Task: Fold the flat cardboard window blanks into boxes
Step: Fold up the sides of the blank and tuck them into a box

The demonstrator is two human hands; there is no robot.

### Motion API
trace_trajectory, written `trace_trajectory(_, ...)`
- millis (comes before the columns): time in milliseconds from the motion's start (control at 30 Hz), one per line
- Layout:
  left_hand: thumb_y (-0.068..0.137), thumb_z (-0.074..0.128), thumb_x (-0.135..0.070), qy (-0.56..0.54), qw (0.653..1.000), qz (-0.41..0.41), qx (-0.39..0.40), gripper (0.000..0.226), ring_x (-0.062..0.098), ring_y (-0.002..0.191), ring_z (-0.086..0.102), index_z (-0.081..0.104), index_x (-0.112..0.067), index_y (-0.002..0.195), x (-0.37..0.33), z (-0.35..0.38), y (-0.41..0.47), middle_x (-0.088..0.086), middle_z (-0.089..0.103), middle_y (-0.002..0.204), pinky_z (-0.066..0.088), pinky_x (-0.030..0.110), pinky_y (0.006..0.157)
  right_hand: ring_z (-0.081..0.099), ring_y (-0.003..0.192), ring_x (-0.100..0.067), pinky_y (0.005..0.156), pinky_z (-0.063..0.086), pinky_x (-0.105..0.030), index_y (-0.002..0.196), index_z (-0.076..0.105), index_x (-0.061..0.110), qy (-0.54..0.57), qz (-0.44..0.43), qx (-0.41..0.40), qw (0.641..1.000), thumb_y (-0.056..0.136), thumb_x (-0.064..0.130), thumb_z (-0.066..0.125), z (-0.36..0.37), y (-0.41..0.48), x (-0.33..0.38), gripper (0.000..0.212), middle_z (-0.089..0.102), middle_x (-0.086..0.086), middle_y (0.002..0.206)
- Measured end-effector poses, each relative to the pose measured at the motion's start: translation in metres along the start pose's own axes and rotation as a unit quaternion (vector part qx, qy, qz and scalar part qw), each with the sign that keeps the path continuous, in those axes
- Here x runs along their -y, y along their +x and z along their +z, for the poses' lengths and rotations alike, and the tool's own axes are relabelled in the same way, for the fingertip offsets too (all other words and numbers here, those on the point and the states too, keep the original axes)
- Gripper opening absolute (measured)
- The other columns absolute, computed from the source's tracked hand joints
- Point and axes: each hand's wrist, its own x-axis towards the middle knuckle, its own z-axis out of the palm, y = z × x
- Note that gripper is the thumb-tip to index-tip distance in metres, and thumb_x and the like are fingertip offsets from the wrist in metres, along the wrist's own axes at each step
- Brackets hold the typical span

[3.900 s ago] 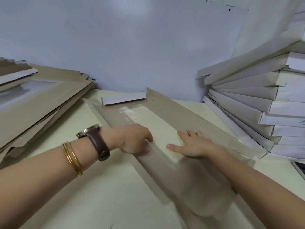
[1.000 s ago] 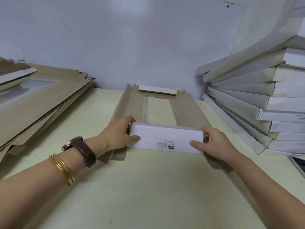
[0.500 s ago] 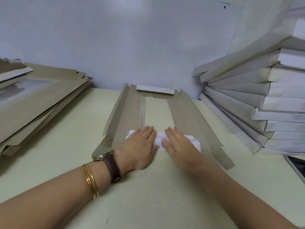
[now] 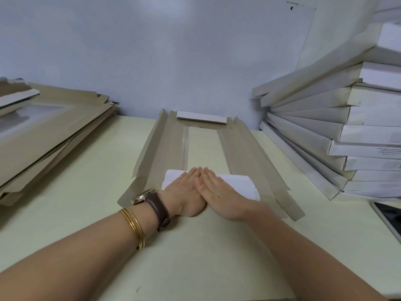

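Observation:
A flat brown cardboard window blank point(image 4: 169, 146) lies lengthwise on the pale table in front of me, its clear window in the middle. Its near end flap point(image 4: 238, 185) is folded over, white side up. My left hand point(image 4: 184, 192) and my right hand point(image 4: 219, 192) lie flat side by side on that flap, palms down, fingers together, pressing it onto the blank. The far end flap point(image 4: 201, 117) is also folded, white side showing. The long side flaps stand slightly raised.
A pile of flat brown blanks point(image 4: 50, 131) sits at the left. A leaning stack of folded white boxes point(image 4: 347, 135) fills the right. A dark device point(image 4: 388, 216) lies at the right edge. A pale wall rises behind the table.
A second ago both hands gripped the near flap's ends while it stood up. They folded it down and now press flat on its middle, hands drawn closer together.

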Motion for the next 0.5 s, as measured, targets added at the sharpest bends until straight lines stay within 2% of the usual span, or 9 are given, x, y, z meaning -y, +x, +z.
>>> trace_trajectory(100, 0.102, 0.016, -0.035, -0.003, 1.0, -0.01, 0.01, 0.062, 0.021, 0.148, -0.013, -0.014, -0.012, 0.152, -0.001, 0.0, 0.0, 0.007, -0.015, 0.161, -0.001, 0.038, 0.121, -0.007, 0.149, -0.013, 0.12, -0.006, -0.028, 0.154, 0.004, 0.012, -0.016, -0.009, -0.031, 0.999, 0.105, 0.04, 0.015, -0.002, -0.002, -0.006, 0.057, -0.002, -0.002, 0.163)
trace_trajectory(200, 0.103, 0.014, -0.035, -0.018, 0.999, -0.036, 0.026, 0.062, 0.02, 0.148, -0.014, -0.013, -0.006, 0.151, 0.002, -0.001, 0.0, 0.01, -0.016, 0.16, -0.004, 0.035, 0.121, -0.014, 0.148, -0.018, 0.119, -0.008, -0.03, 0.154, -0.004, 0.015, -0.082, 0.018, 0.009, 0.996, 0.106, 0.038, 0.013, -0.001, -0.003, -0.016, 0.057, -0.01, -0.005, 0.162)
trace_trajectory(333, 0.102, 0.009, -0.045, -0.035, 0.996, -0.08, 0.036, 0.066, 0.018, 0.148, -0.015, -0.011, -0.006, 0.151, 0.018, -0.005, -0.005, 0.008, -0.016, 0.16, -0.007, 0.033, 0.12, -0.017, 0.146, -0.006, 0.118, -0.008, -0.026, 0.154, -0.006, 0.012, -0.058, 0.041, 0.012, 0.997, 0.097, 0.06, 0.011, -0.002, -0.002, -0.022, 0.076, -0.013, 0.002, 0.162)
trace_trajectory(500, 0.101, 0.01, -0.048, -0.034, 0.993, -0.105, 0.038, 0.068, 0.017, 0.147, -0.017, -0.012, -0.007, 0.151, 0.031, -0.005, -0.011, 0.006, -0.016, 0.16, -0.008, 0.031, 0.12, -0.017, 0.145, -0.004, 0.114, -0.009, -0.024, 0.154, -0.007, 0.014, -0.069, 0.055, 0.015, 0.996, 0.094, 0.066, 0.012, -0.009, -0.009, -0.032, 0.082, -0.014, 0.005, 0.161)
